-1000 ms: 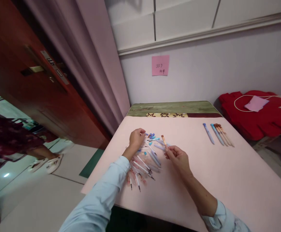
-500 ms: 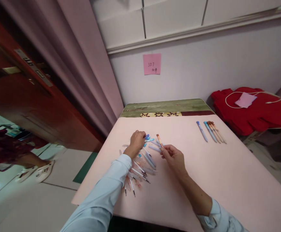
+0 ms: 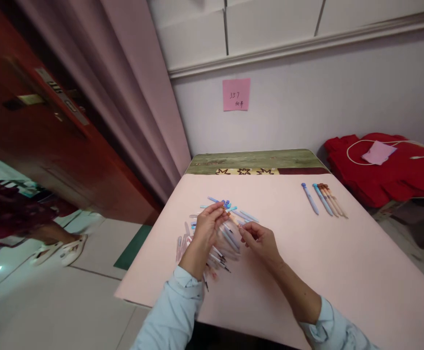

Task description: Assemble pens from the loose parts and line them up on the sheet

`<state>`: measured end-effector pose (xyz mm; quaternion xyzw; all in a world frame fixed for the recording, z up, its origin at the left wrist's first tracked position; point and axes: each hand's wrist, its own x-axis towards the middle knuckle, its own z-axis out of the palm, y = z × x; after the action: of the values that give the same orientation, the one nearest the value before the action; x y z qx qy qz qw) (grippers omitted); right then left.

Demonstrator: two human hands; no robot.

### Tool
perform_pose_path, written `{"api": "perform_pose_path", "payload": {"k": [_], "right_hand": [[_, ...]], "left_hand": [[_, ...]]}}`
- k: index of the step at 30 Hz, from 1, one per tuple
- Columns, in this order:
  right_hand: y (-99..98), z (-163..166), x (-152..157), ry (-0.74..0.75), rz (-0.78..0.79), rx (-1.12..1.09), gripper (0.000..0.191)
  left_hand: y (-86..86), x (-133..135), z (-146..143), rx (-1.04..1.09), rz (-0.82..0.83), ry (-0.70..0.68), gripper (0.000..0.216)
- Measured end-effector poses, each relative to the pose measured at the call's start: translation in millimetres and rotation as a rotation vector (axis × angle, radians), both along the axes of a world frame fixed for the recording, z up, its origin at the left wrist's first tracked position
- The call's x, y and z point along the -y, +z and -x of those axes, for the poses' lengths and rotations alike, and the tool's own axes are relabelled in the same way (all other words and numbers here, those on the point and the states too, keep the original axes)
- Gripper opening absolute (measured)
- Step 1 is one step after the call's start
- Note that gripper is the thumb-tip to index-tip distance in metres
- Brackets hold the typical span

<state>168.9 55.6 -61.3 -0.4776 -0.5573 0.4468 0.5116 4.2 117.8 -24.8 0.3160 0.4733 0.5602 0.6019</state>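
My left hand (image 3: 207,222) is closed in a pinch on a small brown piece (image 3: 223,206), mostly hidden by the fingers. My right hand (image 3: 262,241) grips a short cream-and-orange pen barrel (image 3: 234,219), its brown upper end tilted toward the left fingertips. Whether the two pieces touch, I cannot tell. Under and around both hands lies a loose pile of pen parts: blue toppers (image 3: 227,202), pale blue barrels (image 3: 248,216), white refills with dark tips (image 3: 223,264) and clear pinkish barrels (image 3: 178,248). My left hand and wrist cover part of this pile.
A row of whole pens lies at the far right of the pink tabletop (image 3: 306,282): blue pens (image 3: 310,199) and brown-topped pens (image 3: 332,200). Beyond the right edge is a red cloth (image 3: 408,170) with a white cable. A person's foot (image 3: 74,250) shows at left.
My left hand has come from the pile toward my right hand, now pinching a small brown piece. The barrel in my right hand has tilted to the left. The view has shifted slightly.
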Motion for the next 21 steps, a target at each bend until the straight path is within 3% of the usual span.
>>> {"api": "perform_pose_path", "payload": {"k": [2,6,21], "right_hand": [[-0.7,-0.7,2.1,0.019,-0.033,0.071,0.035],[-2.6,-1.9,5.3,0.011,-0.059,0.159,0.036],[-8.5,-2.6,7.7,0.008,-0.064,0.221,0.036]], "left_hand": [[0.0,12.4,-1.3,0.17,0.045,0.006,0.026],[-2.3,23.9,1.3,0.278,0.032,0.063,0.021],[3.4,34.0,-4.9,0.162,-0.025,0.159,0.025]]}}
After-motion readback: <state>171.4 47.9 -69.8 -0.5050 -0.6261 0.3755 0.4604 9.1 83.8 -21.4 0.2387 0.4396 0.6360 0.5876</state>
